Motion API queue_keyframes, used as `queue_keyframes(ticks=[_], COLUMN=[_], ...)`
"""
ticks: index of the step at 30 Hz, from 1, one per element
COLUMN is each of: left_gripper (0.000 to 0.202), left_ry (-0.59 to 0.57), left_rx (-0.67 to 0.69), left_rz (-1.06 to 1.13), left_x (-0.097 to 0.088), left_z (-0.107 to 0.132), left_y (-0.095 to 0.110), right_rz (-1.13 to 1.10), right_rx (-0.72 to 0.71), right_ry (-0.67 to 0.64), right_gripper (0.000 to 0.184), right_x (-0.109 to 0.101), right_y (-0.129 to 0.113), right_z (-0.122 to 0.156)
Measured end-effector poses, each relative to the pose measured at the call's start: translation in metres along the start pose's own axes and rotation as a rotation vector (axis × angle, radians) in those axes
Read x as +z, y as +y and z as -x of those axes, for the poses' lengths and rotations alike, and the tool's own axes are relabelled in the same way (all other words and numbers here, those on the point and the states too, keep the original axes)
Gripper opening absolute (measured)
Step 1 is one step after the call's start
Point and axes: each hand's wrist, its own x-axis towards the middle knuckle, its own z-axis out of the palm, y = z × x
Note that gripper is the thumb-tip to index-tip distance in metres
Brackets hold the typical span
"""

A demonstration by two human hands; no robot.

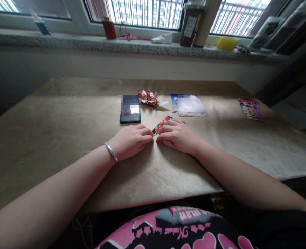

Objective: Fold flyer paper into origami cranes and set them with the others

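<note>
Touching patterned paper [161, 126], right hand [178, 136] beside left hand [132, 140], tabletop [64, 121] edges well apart

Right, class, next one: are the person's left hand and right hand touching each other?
Apart. The head view shows a narrow gap between left hand and right hand, with colourful printed paper visible just beyond it.

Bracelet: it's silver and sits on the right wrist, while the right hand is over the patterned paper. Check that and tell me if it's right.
Not quite: the head view shows the silver bracelet on the wrist of the left hand, not the right. The right hand is indeed over the patterned paper.
</note>
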Motion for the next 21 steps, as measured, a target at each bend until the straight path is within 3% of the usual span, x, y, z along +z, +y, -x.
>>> queue_keyframes(ticks=[21], left_gripper=[0.023], left_ry=[-0.024], left_rx=[-0.010], left_rz=[0.003], left_x=[0.002], left_z=[0.000], left_y=[0.000], right_rz=[-0.010], right_rx=[-0.030], right_ry=[-0.053], right_gripper=[0.021], right_x=[-0.008], right_y=[0.010], right_z=[0.009])
